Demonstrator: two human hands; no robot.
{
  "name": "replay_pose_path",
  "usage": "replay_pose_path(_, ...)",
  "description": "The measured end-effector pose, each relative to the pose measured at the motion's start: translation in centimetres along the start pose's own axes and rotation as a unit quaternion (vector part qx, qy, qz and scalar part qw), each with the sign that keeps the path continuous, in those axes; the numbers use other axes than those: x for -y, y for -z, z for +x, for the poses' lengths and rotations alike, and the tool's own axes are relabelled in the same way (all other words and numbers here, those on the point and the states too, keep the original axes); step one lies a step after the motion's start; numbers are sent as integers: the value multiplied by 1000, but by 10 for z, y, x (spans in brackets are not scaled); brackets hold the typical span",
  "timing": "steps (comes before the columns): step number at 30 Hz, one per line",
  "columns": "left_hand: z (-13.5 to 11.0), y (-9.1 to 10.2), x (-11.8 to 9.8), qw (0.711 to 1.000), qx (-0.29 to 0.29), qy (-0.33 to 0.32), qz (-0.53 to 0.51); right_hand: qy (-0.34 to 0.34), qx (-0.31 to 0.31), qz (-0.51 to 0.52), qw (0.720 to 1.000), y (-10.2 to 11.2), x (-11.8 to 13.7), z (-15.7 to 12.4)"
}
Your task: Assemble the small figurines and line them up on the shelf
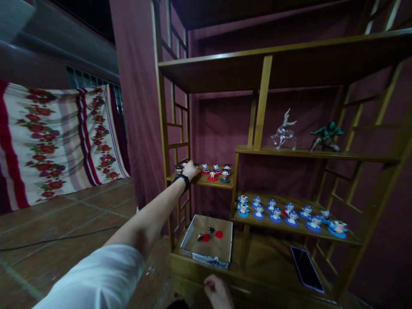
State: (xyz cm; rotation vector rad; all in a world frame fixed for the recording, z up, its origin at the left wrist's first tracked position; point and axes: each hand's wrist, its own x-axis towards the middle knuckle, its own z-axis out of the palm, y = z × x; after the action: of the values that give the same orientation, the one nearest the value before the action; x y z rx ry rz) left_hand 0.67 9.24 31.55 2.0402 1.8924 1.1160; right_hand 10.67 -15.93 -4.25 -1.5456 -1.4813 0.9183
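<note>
My left hand (pixel 191 171), with a black band on its wrist, reaches to the small left shelf (pixel 206 183). Its fingers are closed at a small dark-haired figurine (pixel 197 166), mostly hidden behind them. Other figurines on round bases stand around it, among them a red-based one (pixel 212 175) and a dark-based one (pixel 225 175). Below, a shallow cardboard box (pixel 231 244) holds a few small dark figurines (pixel 210 230) and red discs (pixel 219 234). Low in front of the box, my right hand (pixel 219 292) has its fingers curled in, with nothing visible in them.
Several blue-based figurines (pixel 292 219) stand in rows on the lower right shelf. A clear deer ornament (pixel 284 133) and a dark green figure (pixel 328 136) occupy the shelf above. A phone (pixel 307 269) lies on the bottom board. Wooden posts (pixel 263 103) divide the rack.
</note>
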Motion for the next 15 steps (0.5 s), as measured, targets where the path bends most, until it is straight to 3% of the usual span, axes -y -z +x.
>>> replay_pose_path(6,6,-7,3,998,-3,-10,60,-1,15,-12,1000,3,-3,1)
replay_pose_path(15,-5,-2,0,999,-25,-10,47,-4,-18,-7,1000,9,8,-7)
